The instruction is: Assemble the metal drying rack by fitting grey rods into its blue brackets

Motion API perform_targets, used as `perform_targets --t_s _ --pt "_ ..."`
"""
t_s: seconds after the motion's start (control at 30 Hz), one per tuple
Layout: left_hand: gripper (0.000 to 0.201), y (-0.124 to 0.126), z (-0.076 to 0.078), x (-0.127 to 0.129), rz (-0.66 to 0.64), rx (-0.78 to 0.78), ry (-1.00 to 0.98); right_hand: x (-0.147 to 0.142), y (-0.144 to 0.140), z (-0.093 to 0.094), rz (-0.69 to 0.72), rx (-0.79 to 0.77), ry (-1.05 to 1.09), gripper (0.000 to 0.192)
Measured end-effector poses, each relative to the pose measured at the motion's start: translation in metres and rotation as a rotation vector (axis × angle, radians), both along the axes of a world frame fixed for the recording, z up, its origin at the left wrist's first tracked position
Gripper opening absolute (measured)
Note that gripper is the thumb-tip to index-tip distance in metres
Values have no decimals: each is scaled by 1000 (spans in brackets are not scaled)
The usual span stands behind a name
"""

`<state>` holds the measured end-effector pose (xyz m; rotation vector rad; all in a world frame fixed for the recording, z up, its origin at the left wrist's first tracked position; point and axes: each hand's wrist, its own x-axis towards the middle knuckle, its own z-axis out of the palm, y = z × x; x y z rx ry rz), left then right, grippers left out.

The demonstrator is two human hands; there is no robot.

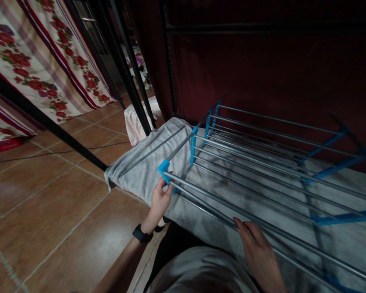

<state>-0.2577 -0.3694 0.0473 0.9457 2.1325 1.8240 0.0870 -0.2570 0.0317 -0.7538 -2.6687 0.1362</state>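
A clothes drying rack (232, 195) with grey metal rods and blue plastic joints lies low over a grey cloth (149, 152). My left hand (161, 199) is closed on its near left end, fingers and thumb around the rod just below the blue corner joint (164, 169). Farther right, my right hand (259, 248) grips one of the lower front rods, with its fingertips partly hidden behind the metal. Blue slotted brackets (192, 149) join the rods along the left side. A dark watch band (142, 234) circles my left wrist.
Black metal posts (122, 65) and a slanting black bar (49, 122) stand at left, over a brown tiled floor (64, 211). A dark red panel (262, 73) rises behind the rack. Floral curtains (39, 61) hang at upper left; a pale towel (134, 124) lies beside the posts.
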Motion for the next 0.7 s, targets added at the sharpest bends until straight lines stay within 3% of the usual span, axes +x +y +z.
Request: perform_targets --t_s 0.7 --pt "29 -1 9 5 35 -39 48 -3 3 31 23 116 5 43"
